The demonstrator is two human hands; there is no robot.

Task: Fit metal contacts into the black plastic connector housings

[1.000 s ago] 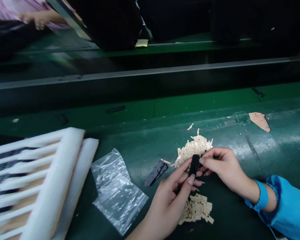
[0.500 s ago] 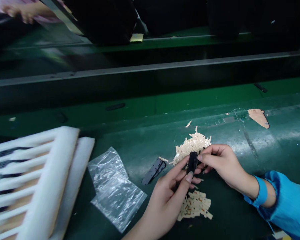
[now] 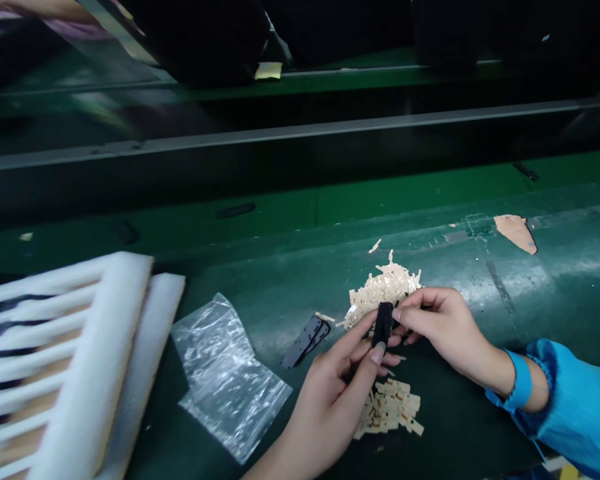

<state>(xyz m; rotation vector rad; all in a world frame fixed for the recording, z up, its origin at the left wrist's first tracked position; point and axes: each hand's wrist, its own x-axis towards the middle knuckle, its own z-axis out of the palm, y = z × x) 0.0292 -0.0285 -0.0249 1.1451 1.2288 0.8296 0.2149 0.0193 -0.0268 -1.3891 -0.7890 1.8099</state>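
My left hand (image 3: pixel 330 393) is closed around a small black oblong plastic piece (image 3: pixel 383 323), held upright and slightly tilted between thumb and fingers. Thumb and forefinger of my right hand (image 3: pixel 437 323) pinch together at the piece's right edge; what lies between the tips is too small to make out. Behind the hands lies a heap of small cream-coloured strips (image 3: pixel 387 283). Nearer me, beneath the left hand, is a smaller pile of cream tabs (image 3: pixel 397 407) with brownish marks. Two dark flat plates (image 3: pixel 304 341) overlap to the left of the hands.
A crumpled clear plastic bag (image 3: pixel 233 380) lies on the green surface (image 3: pixel 260 280). At left stand white slotted foam trays (image 3: pixel 125 293) with dark pieces in the slots. Farther off are a tan scrap (image 3: pixel 516 233) and black pieces (image 3: pixel 236 211). Another person's arm (image 3: pixel 55 10) shows top left.
The view has shifted slightly. My hands keep almost the same pose around the black piece. The other person's hand at top left has moved mostly out of view.
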